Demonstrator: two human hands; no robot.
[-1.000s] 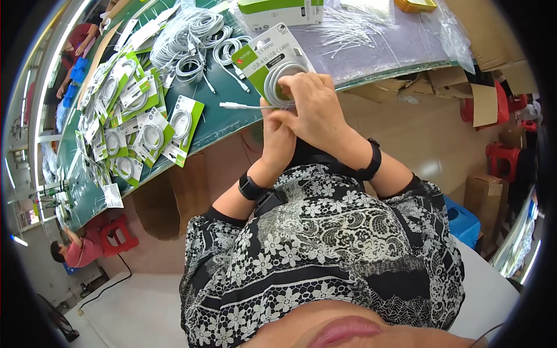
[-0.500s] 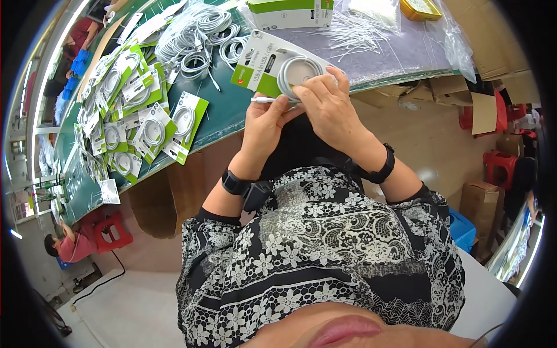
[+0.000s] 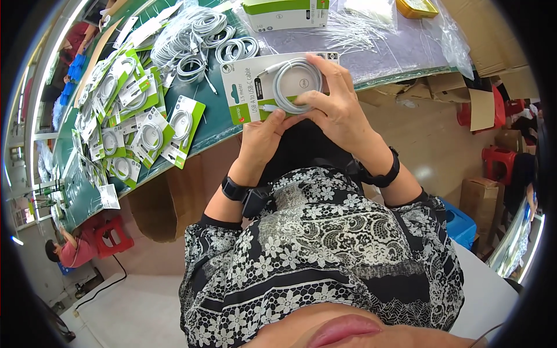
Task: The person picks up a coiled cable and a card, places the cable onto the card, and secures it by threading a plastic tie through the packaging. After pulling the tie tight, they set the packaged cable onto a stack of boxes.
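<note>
A white and green backing card point(image 3: 246, 78) faces up over the table's near edge, with a coiled white USB cable point(image 3: 279, 87) lying against it. My left hand point(image 3: 262, 136) grips the card's lower edge, its thumb by a cable plug. Closed on the right side of card and coil is my right hand point(image 3: 339, 104), its index finger stretched along the coil's top right and its thumb on the lower part. Fingers behind the card are hidden.
A heap of carded cables point(image 3: 125, 110) covers the left of the green table point(image 3: 217, 116). Loose cable coils point(image 3: 194, 35), a green and white box point(image 3: 284, 14), thin white ties point(image 3: 360, 32) and a yellow tray point(image 3: 418, 8) lie farther back. A red stool point(image 3: 113, 236) stands lower left.
The card has turned flatter toward me and shifted slightly left and down. My right hand has moved from over the coil to its right side, uncovering more of it.
</note>
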